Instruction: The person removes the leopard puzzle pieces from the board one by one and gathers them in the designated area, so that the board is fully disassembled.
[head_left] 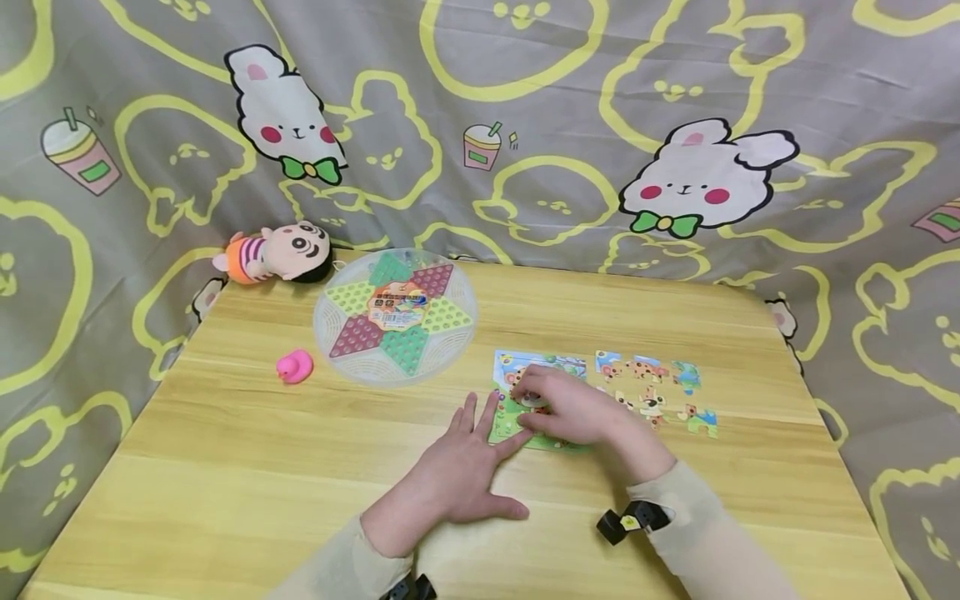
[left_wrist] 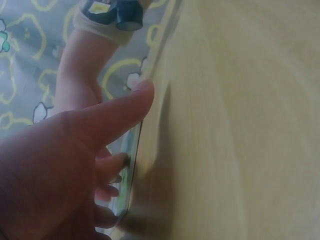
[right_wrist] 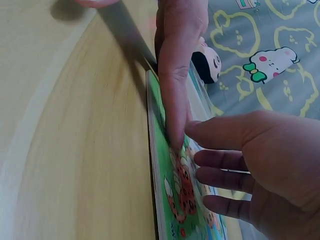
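A picture puzzle board (head_left: 543,361) with a green and blue scene lies flat on the table. My left hand (head_left: 467,471) is spread out at its near left side, with the index fingertip on the board and the thumb stretched out to the right over the wood. Over the middle of the board, my right hand (head_left: 573,406) rests its bent fingers on the picture. In the right wrist view its thumb (right_wrist: 220,131) stands apart from the other fingers, close to the left index finger (right_wrist: 175,95). No piece shows between its fingers. Part of the picture is hidden under this hand.
Loose puzzle pieces (head_left: 686,377) lie in rows right of the board. A round star-shaped board game (head_left: 348,337) sits back left, near a pink toy duck (head_left: 297,367) and a plush doll (head_left: 262,254). A patterned curtain (head_left: 555,133) hangs behind the wooden table (head_left: 247,467).
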